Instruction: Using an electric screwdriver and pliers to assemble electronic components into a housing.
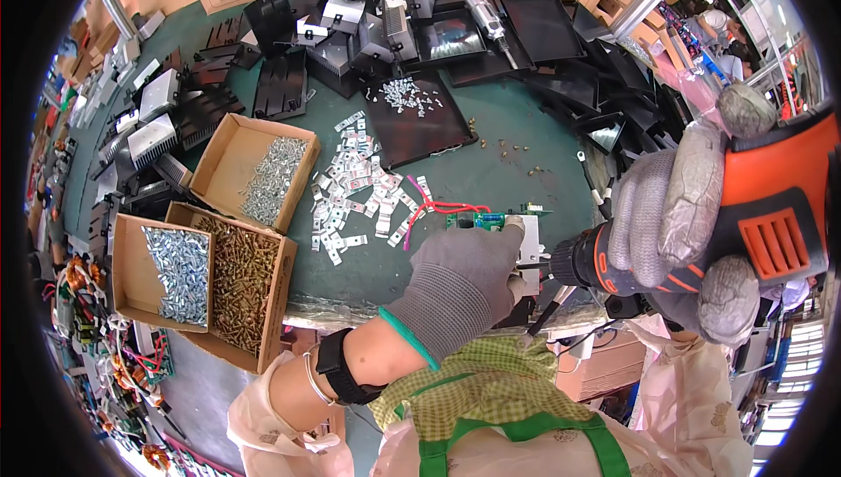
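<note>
My left hand (469, 271), in a grey glove, closes on a green circuit board (491, 218) with a silver metal plate (530, 254) at its right side. Red and magenta wires (447, 207) trail leftward off the board. In my gloved right hand (648, 210) is an orange and black power drill (775, 205), its fingers wrapped round the body behind the chuck. The drill lies level, and its bit (545, 268) points left at the plate; whether the tip touches a screw there I cannot tell. My left fingertips sit on the plate's edges.
Small metal clips (355, 183) lie scattered left of the board. Cardboard boxes hold silver screws (273, 181), bluish screws (180, 271) and brass-coloured screws (235, 284). A black tray (420, 135) carries loose screws. Behind are heat sinks (346, 13), black covers (543, 26) and an electric screwdriver (480, 8).
</note>
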`<state>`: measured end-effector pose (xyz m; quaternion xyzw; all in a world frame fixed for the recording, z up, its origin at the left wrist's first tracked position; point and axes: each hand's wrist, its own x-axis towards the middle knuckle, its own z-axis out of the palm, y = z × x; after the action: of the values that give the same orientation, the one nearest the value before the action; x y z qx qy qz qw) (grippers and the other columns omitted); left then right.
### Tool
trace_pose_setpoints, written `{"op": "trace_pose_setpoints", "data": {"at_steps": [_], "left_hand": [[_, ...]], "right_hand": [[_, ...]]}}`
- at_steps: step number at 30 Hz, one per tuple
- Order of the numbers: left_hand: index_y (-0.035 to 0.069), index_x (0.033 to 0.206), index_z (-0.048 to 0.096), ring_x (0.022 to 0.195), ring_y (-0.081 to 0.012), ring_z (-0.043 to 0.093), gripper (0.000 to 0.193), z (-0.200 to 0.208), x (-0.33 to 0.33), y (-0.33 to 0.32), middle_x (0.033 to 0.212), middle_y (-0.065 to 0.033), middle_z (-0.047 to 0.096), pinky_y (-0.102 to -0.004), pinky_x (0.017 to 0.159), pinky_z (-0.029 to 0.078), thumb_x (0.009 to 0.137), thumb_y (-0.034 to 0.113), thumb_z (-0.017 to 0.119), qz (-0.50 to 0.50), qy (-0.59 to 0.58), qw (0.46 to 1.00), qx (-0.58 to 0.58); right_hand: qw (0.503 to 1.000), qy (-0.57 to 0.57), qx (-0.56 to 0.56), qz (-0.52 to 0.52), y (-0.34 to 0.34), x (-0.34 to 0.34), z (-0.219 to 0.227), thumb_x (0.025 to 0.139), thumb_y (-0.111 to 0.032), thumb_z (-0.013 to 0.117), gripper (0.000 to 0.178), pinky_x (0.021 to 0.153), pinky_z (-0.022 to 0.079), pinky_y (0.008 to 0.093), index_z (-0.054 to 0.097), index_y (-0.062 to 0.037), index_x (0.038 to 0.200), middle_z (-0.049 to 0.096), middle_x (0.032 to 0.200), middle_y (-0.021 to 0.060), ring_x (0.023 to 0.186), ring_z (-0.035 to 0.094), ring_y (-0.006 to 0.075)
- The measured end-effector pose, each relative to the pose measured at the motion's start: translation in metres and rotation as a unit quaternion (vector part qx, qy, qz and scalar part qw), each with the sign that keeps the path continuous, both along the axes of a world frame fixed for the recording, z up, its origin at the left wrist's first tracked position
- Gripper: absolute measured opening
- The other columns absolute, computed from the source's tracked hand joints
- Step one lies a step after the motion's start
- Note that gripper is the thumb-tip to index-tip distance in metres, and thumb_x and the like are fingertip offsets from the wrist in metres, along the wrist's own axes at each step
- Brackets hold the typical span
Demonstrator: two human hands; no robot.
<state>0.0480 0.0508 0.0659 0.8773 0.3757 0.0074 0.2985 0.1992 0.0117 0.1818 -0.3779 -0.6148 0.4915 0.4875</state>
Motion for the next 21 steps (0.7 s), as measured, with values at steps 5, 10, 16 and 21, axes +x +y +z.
{"op": "trace_pose_setpoints", "data": {"at_steps": [5,10,16,21], "left_hand": [[0.007,0.113,0.056,0.072,-0.0312,0.064,0.055,0.000,0.000,0.000,0.071,-0.0121,0.063,-0.0417,0.063,0.050,0.076,0.047,0.067,0.003,-0.020,1.000,0.010],[0.005,0.107,0.052,0.086,-0.0297,0.065,0.046,0.001,0.001,0.000,0.085,-0.0123,0.065,-0.0421,0.069,0.052,0.081,0.040,0.064,-0.007,0.007,1.000,-0.017],[0.005,0.102,0.058,0.072,-0.0332,0.064,0.057,-0.004,0.001,-0.002,0.068,-0.0151,0.063,-0.0432,0.064,0.051,0.072,0.052,0.070,0.014,-0.028,0.999,0.022],[0.005,0.103,0.058,0.072,-0.0342,0.064,0.059,-0.004,0.003,-0.003,0.069,-0.0152,0.062,-0.0436,0.065,0.050,0.072,0.054,0.069,0.027,-0.009,0.999,0.030]], "right_hand": [[0.997,-0.001,0.072,0.004,0.001,-0.004,-0.010,0.070,-0.033,0.080,0.046,0.048,0.046,0.0250,0.050,-0.0049,0.091,0.055,0.071,0.0016,0.052,0.054,0.0117],[0.995,-0.002,0.098,0.000,-0.003,-0.007,-0.016,0.071,-0.033,0.079,0.045,0.048,0.045,0.0249,0.049,-0.0051,0.090,0.054,0.071,0.0014,0.053,0.054,0.0117],[0.992,0.002,0.123,-0.016,-0.005,-0.004,-0.022,0.071,-0.033,0.079,0.045,0.049,0.045,0.0248,0.049,-0.0053,0.090,0.054,0.071,0.0011,0.053,0.054,0.0116],[0.991,0.005,0.131,-0.022,-0.008,-0.004,-0.023,0.071,-0.033,0.078,0.044,0.050,0.045,0.0247,0.048,-0.0055,0.089,0.054,0.071,0.0009,0.054,0.054,0.0115]]}}
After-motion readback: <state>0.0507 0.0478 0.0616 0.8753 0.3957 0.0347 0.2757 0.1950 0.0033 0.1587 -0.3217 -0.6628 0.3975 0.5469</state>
